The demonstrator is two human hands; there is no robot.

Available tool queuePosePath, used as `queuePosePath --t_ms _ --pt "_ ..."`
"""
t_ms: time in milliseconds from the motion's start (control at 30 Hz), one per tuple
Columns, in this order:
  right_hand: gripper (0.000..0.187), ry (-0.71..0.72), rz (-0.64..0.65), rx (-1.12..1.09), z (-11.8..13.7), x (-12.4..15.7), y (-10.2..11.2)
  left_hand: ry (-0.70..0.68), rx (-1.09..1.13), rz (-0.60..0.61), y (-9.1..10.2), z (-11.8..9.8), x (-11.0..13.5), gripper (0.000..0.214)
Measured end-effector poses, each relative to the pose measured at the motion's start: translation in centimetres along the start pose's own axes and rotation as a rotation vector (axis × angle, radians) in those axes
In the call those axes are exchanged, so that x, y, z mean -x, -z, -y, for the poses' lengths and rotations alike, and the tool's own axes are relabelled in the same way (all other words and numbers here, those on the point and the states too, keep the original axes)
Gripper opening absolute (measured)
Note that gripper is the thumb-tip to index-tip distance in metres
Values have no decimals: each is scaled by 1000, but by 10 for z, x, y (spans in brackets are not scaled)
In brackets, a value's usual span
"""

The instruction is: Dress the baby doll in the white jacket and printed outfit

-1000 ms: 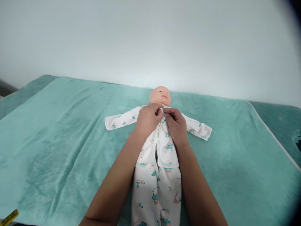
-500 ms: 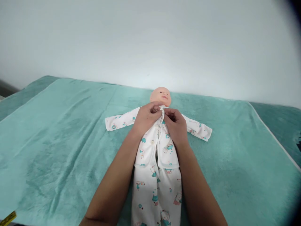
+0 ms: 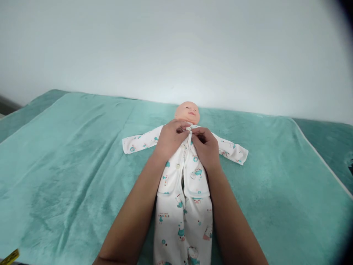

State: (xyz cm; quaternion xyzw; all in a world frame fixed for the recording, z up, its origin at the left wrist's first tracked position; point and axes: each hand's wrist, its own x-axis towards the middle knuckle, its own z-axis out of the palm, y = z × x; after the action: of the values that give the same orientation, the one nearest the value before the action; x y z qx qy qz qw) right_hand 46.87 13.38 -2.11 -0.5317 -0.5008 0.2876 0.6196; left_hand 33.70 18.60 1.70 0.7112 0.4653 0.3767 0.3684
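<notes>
A baby doll (image 3: 187,111) lies on its back, dressed in a white printed baby jacket (image 3: 171,180) and matching trousers (image 3: 180,224). Both sleeves stretch out sideways. At the neckline my left hand (image 3: 173,137) pinches one front edge of the jacket near the top button (image 3: 189,129). Opposite it, my right hand (image 3: 204,145) pinches the other edge at the collar. Lower on the front, two more buttons (image 3: 178,166) show, and the two front edges hang apart there. The fingertips partly hide the fabric between them.
A green blanket (image 3: 82,158) with a pale edge spreads under the doll. Behind it stands a white wall (image 3: 171,48). A yellow strip with dark marks (image 3: 11,256) shows at the lower left corner.
Both hands stay at the collar. The top button now shows between the fingertips, where bunched fabric covered the spot before. The view has shifted slightly.
</notes>
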Motion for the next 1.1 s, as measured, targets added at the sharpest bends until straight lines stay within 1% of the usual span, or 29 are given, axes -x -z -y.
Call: queuePosePath --t_ms 100,233,367,467,533,633,867,1000,1100 --pt "17 1 17 12 -1 0 1 -20 -12 31 2 0 0 23" --pt "18 -3 4 -54 -3 0 1 -4 98 94 5 1 1 27" --pt "18 -22 16 -53 -4 0 1 41 202 91 4 4 1 25" --pt "20 -41 18 -67 -5 -1 1 46 247 84 2 6 0 23" --pt "20 -50 19 -82 -7 -2 1 48 222 54 1 6 -1 22" --pt "22 -50 25 -95 -10 -3 1 32 108 6 0 5 -1 18" --pt "22 -51 49 22 -4 -3 3 -30 -3 2 2 4 -1 20" --pt "18 33 26 124 3 -3 1 -48 -47 -32 1 2 -1 20" --pt "18 96 5 198 5 -3 -1 -26 -29 -73 0 5 -1 19"
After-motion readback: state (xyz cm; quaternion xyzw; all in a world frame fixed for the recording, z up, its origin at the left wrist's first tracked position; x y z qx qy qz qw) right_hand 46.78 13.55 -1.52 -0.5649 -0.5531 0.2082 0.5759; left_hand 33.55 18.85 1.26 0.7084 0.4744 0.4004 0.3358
